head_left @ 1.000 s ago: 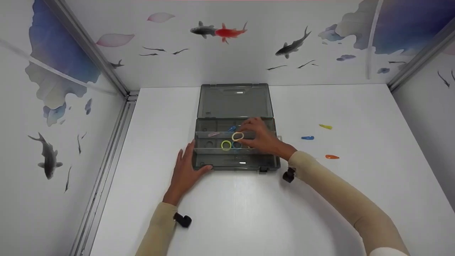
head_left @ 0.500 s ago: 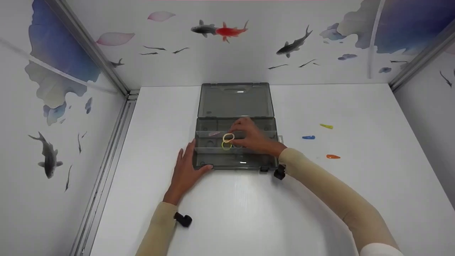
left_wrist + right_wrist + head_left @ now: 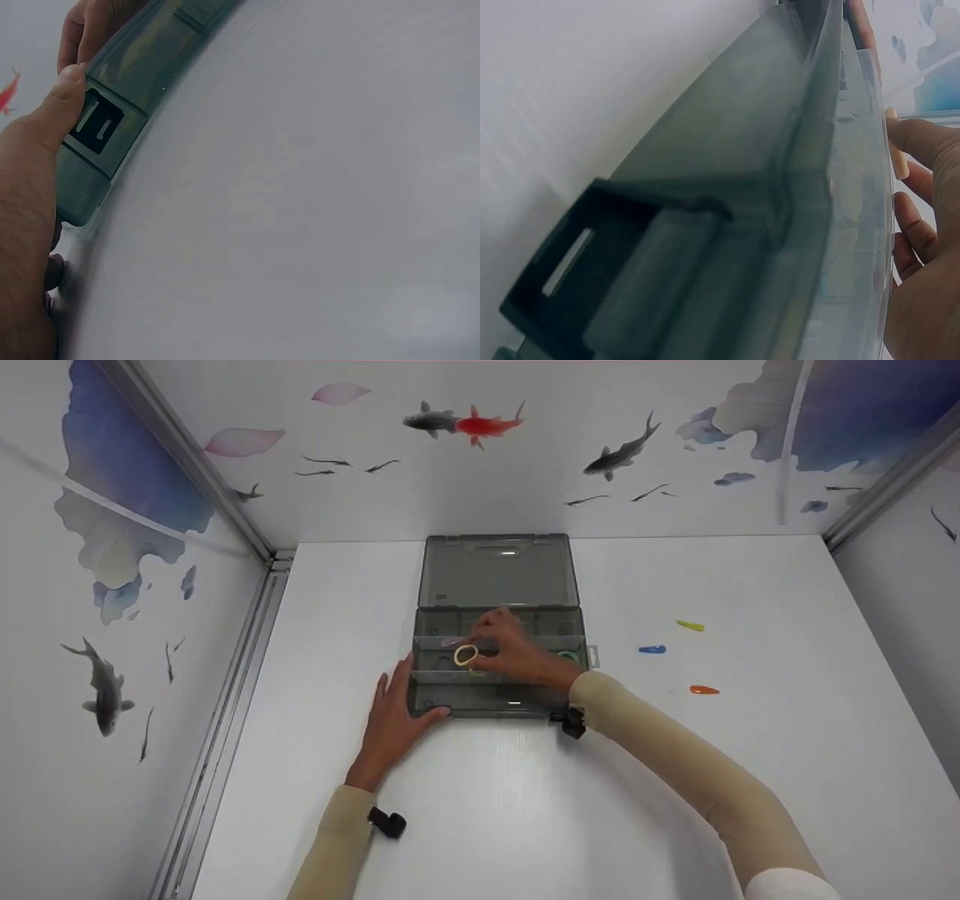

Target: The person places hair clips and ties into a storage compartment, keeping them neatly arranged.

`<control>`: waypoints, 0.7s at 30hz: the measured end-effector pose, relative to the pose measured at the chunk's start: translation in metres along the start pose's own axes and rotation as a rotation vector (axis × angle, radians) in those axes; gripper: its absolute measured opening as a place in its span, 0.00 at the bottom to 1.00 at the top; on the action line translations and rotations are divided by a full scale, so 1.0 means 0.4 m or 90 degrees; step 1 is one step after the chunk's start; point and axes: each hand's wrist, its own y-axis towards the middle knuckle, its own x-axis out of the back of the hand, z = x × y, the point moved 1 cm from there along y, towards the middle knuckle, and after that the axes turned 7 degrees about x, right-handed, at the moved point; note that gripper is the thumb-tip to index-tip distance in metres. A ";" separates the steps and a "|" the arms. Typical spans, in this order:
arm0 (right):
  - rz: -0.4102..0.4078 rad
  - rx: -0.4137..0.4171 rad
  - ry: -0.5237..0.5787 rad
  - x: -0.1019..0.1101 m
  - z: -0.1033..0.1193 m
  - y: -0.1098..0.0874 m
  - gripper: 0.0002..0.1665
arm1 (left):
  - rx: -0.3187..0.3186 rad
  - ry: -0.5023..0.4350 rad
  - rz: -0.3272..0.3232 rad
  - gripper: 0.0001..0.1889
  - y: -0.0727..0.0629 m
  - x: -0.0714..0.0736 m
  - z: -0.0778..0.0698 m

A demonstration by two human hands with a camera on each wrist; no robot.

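A grey see-through compartment box (image 3: 469, 699) lies with its lid (image 3: 500, 574) folded back. My right hand (image 3: 517, 652) pinches a pale yellow hair tie (image 3: 457, 657) between thumb and fingertips, over the left part of the middle row. In the right wrist view the hair tie (image 3: 897, 154) shows edge-on. A yellow-green hair tie peeks out below it, mostly hidden. At the middle row's right end lies a green hair tie (image 3: 568, 653). A pink hair clip (image 3: 452, 642) sits near the rear divider. My left hand (image 3: 390, 720) rests around the front left corner, thumb (image 3: 64, 105) on the front wall.
To the right of the box, a yellow hair clip (image 3: 690, 625), a blue hair clip (image 3: 652, 649) and an orange hair clip (image 3: 704, 690) lie on the white table (image 3: 495, 810). A wall with painted fish (image 3: 487, 426) rises behind the box.
My right hand has moved left across the box with the pale yellow hair tie, uncovering the green one at the right and covering the blue things inside. My left hand stays put.
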 end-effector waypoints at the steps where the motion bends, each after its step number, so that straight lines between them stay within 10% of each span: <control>1: 0.003 0.001 -0.007 -0.002 0.000 0.001 0.19 | 0.000 0.000 0.000 0.63 -0.001 0.000 0.000; 21: -0.024 0.031 -0.011 -0.001 -0.012 -0.020 0.23 | 0.012 0.006 0.002 0.63 0.002 0.002 -0.003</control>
